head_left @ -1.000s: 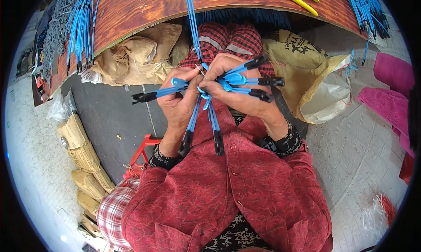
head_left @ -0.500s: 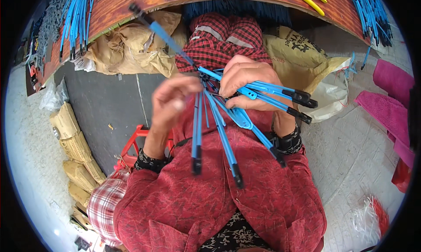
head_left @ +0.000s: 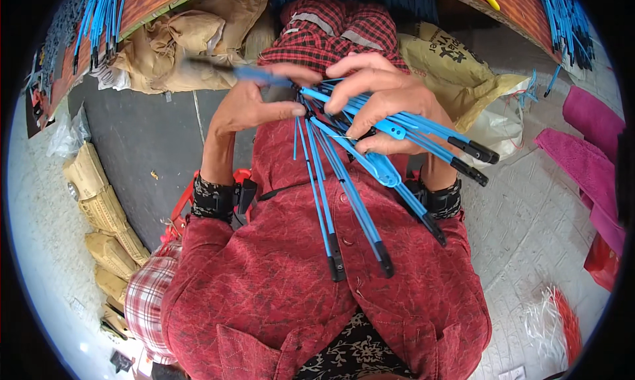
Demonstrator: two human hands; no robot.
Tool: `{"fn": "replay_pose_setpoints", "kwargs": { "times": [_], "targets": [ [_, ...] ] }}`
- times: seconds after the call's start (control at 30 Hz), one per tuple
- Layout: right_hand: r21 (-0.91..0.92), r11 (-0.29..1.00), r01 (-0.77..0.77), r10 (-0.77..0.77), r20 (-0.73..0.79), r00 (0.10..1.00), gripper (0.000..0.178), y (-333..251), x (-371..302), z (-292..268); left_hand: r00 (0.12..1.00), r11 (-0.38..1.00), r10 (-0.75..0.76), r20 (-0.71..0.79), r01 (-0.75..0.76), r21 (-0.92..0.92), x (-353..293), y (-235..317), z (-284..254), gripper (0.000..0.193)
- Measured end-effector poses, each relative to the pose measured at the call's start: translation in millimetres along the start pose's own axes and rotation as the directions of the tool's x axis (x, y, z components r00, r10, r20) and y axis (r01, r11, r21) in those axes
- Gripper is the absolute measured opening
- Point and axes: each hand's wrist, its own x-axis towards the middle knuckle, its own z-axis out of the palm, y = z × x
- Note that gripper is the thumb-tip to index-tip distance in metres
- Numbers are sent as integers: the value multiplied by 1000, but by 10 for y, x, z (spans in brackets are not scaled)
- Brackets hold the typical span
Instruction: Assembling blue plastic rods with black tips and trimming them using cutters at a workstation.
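In front of my chest is an umbrella frame [head_left: 359,211] of slim blue ribs with black ends, fanning out from a small dark hub [head_left: 306,107]. My right hand [head_left: 397,99] grips several of its ribs, fingers bent over them and thumb underneath. A thin wire [head_left: 338,136] shows by that thumb. At the hub, my left hand [head_left: 246,109] closes on the frame, thumb on the near side and fingers on the far side; the exact contact is partly hidden. One rib [head_left: 261,76], blurred by motion, points left past the left fingers. Other ribs hang toward my jacket.
A wooden bench [head_left: 155,6] curves across the far side, with blue rib bundles [head_left: 102,16] at its left and more ribs [head_left: 562,23] at its right. Brown sacks [head_left: 192,39] lie beneath it. Pink cloths [head_left: 575,155] are on the right, and a red stool [head_left: 185,201] stands left.
My left hand has shifted slightly left and up, its fingers now around the hub. The right fingers have spread a little over the ribs. The hanging ribs have swung right.
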Motion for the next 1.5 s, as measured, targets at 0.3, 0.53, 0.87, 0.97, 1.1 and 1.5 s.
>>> {"fn": "replay_pose_setpoints", "kwargs": {
  "times": [0.3,0.53,0.87,0.97,1.1,1.5],
  "targets": [
    [-113,994,3,2,39,999,24,42,106,-91,997,993,23,-69,-31,-117,97,-15,310,23],
    [-214,971,-105,93,-68,993,79,36,79,-89,944,990,60,-324,-97,-99,103,-77,492,20],
    [93,937,-337,347,-126,929,106,47,-71,-49,949,962,142,-281,-199,-189,138,-44,491,19],
    [182,897,-403,428,-134,894,106,39,-74,-42,946,949,161,-280,-227,-219,123,-121,416,23],
    [81,944,-319,327,-126,936,104,89,-73,-63,958,975,113,-265,-159,-157,120,-77,369,25],
    [29,971,-236,237,-49,970,57,111,-22,-121,987,900,128,-99,-157,-407,67,-140,170,32]
  ]
}}
